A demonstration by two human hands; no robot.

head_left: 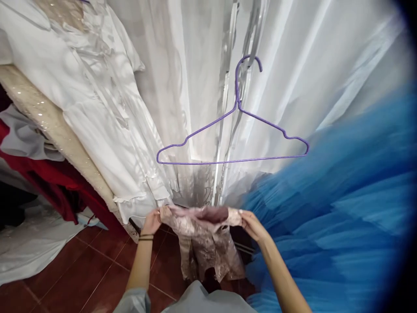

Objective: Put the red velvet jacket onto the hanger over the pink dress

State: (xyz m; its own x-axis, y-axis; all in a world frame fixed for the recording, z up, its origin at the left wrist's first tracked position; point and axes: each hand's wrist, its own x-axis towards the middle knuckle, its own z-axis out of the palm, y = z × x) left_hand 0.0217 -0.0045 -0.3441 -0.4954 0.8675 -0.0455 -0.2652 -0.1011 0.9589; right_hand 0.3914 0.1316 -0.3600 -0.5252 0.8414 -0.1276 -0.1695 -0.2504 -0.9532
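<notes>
A shiny pinkish-beige jacket (208, 239) hangs between my two hands, stretched sideways by its top edge. At its left end my left hand (151, 221) pinches the fabric, with dark bands around the wrist. My right hand (250, 222) grips the opposite end between thumb and fingers. A darker mauve lining shows in the opening, and the lower part hangs down in front of my body. Above it, a bare purple hanger (237, 161) is hooked by its top on a see-through strip, apart from both hands.
White dresses (107, 117) hang at the left, beside a beige sequined garment (48, 113) and red cloth (61, 187). Sheer white curtains (283, 52) fill the back. Blue ruffled tulle (355, 208) bulges close to my right arm. Below lies a red tiled floor (87, 269).
</notes>
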